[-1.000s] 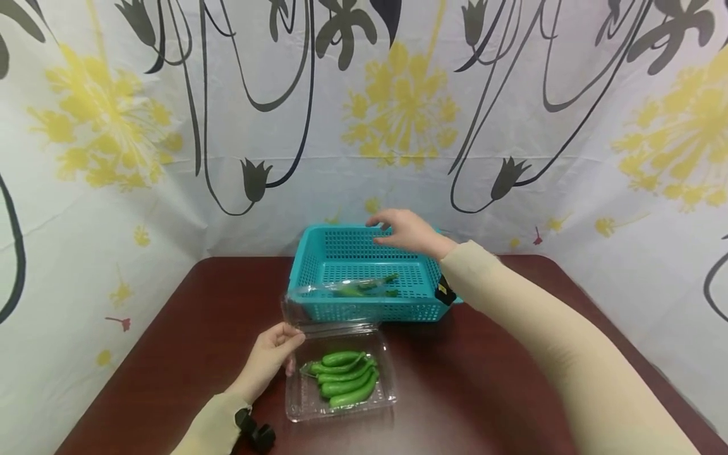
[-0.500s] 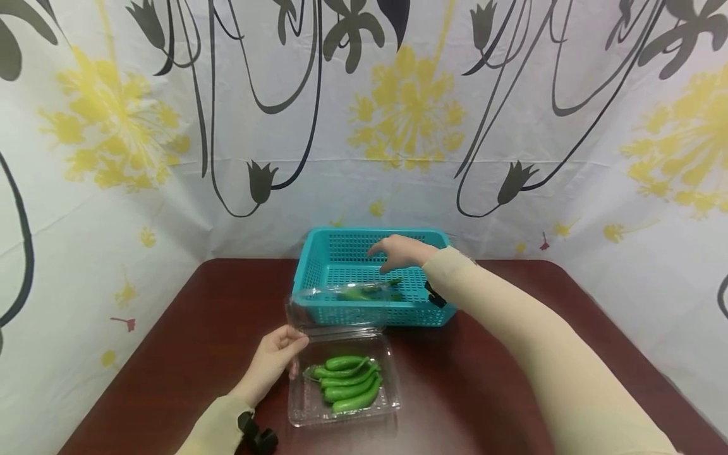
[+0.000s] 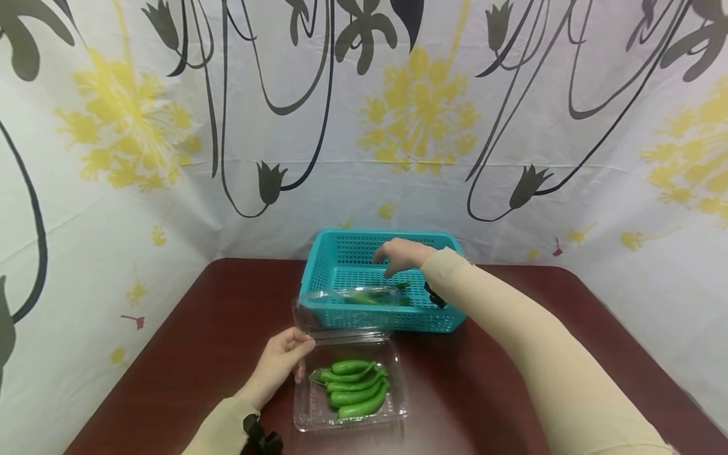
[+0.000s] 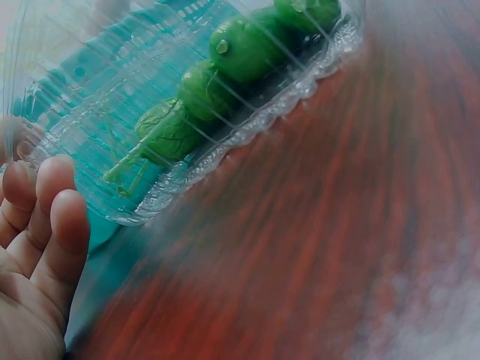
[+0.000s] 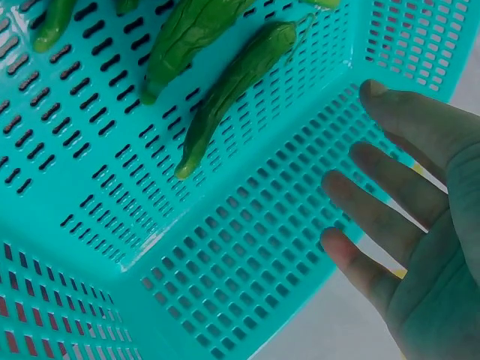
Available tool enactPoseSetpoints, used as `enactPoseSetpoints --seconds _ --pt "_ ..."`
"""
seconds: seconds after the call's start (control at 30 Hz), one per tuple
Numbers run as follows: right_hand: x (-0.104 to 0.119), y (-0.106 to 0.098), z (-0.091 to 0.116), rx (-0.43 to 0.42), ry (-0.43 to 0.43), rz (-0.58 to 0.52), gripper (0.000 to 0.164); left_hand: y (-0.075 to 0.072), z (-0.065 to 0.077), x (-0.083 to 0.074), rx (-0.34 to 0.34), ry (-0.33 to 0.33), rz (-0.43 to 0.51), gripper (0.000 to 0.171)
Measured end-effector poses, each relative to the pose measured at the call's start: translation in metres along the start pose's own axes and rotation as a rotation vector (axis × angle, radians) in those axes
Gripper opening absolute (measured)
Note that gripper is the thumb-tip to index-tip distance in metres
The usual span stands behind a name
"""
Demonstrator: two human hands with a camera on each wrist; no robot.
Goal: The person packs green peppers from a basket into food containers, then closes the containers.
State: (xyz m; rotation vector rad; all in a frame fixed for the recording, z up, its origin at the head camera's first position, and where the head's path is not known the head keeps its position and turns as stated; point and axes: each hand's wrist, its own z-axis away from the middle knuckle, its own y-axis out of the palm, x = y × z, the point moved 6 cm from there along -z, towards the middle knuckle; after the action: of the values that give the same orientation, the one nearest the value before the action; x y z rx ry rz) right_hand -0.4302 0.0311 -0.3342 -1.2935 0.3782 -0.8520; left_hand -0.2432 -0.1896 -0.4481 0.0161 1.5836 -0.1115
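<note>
A clear plastic clamshell box (image 3: 307, 414) lies with its lid raised on the table, and several green peppers (image 3: 359, 397) lie side by side in it. My left hand (image 3: 279, 361) pinches the box's left edge near the hinge. In the left wrist view, its fingers (image 4: 69, 225) are at the clear plastic, with peppers behind the wall. My right hand (image 3: 402, 254) hangs above the turquoise basket (image 3: 455, 319), holding nothing. The right wrist view shows its fingers (image 5: 375, 202) spread and apart from the peppers (image 5: 232, 94) on the basket's slotted floor.
The raised lid (image 3: 318, 313) overlaps the basket's near wall in the head view. A dark red-brown table (image 3: 227, 316) bears the box and the basket. Behind hangs a patterned white cloth (image 3: 352, 189).
My right hand has come down from over the basket's far rim to lower above its inside. The left hand keeps its place on the box. The head view has shifted slightly.
</note>
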Motion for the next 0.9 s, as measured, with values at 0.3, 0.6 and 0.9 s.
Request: enactPoseSetpoints --seconds 0.3,0.6,0.9 --pt "-0.009 0.016 -0.019 0.021 -0.02 0.005 0.042 -0.001 -0.001 -0.001 0.007 0.005 -0.003 0.026" --pt "-0.007 0.032 -0.028 0.028 -0.021 0.024 0.036 -0.001 0.0 0.001 0.015 -0.022 0.003 0.029" --pt "-0.011 0.042 -0.04 0.036 -0.023 0.081 0.03 -0.001 -0.001 0.003 0.021 -0.025 0.009 0.03"
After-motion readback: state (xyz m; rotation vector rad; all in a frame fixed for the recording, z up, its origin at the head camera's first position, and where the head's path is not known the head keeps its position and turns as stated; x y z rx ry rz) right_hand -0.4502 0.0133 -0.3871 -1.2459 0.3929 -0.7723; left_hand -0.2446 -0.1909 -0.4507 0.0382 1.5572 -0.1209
